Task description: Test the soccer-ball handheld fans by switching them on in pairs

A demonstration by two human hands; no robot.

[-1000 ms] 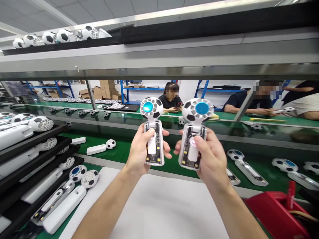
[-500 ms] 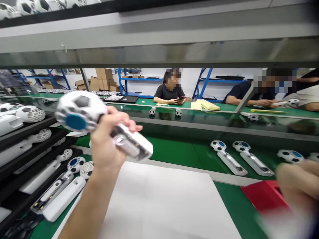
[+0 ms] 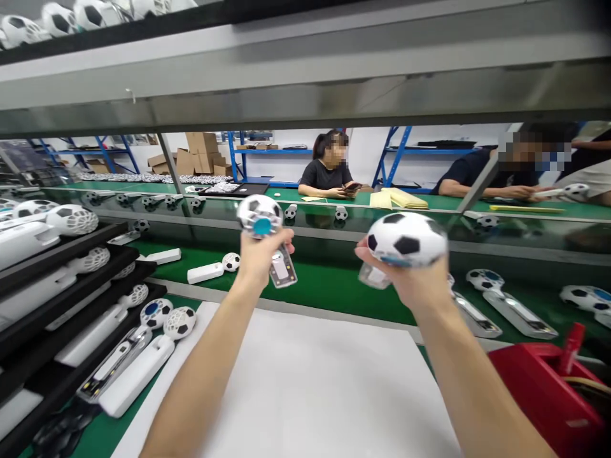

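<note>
My left hand (image 3: pixel 255 261) is closed round a football-headed handheld device (image 3: pixel 260 215), lifted above the far end of the white sheet (image 3: pixel 305 375). Its ball end has a blue disc, and the handle below exposes circuitry. To the right, my right hand (image 3: pixel 420 280) grips a second football-headed device (image 3: pixel 408 238), black-and-white ball upward. A short clear piece of its handle shows beneath the fingers; the rest is hidden. Behind that forearm lie more such devices (image 3: pixel 520 312) on the green belt.
Black trays (image 3: pixel 119 267) of white football-headed parts are stacked at left. A red bin (image 3: pixel 539 388) with a red-handled tool stands at lower right. A metal shelf (image 3: pixel 305 95) spans overhead. Across the line, a seated person (image 3: pixel 329 172) holds a phone; another person works at right.
My right hand has come from the red bin at lower right to the middle, now holding a football-headed device. My left hand has shifted right and away, turning its device more upright.
</note>
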